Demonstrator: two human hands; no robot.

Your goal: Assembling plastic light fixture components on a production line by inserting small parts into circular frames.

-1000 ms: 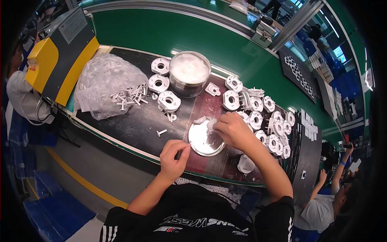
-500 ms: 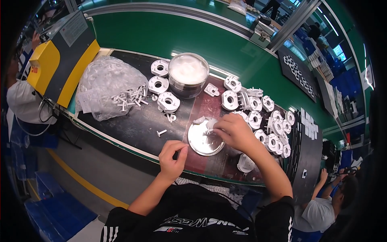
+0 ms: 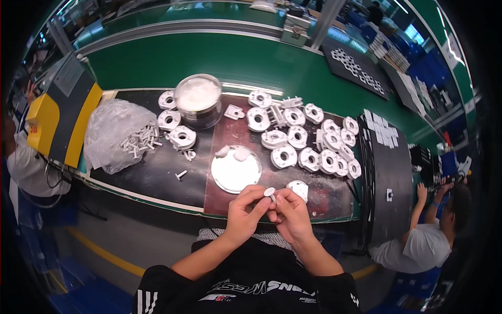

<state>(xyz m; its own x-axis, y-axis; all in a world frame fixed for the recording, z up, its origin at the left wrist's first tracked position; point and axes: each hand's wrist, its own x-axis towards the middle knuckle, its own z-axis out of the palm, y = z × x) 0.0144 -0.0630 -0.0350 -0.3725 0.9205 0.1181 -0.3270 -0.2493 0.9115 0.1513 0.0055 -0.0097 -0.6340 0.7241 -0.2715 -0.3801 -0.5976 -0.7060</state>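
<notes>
Hands: my left hand [image 3: 246, 208] and right hand [image 3: 289, 210] meet fingertip to fingertip at the near edge of the worktop [image 3: 157, 172], both pinched on a small white pin [image 3: 270, 193].
Pin: held upright-ish between my fingers, its flat round head on top, just in front of the round metal dish [image 3: 236, 169].
Dish: holds two white dabs at its far rim.
Right of it: a cluster of white ring-shaped parts [image 3: 306, 144].
Far left: a clear bag of white pins [image 3: 123, 135] and a lidded metal tin [image 3: 198, 99].

Small white pin [image 3: 271, 193] with round flat head, head up, pinched between my fingertips, just near of the round metal dish [image 3: 236, 168].
</notes>
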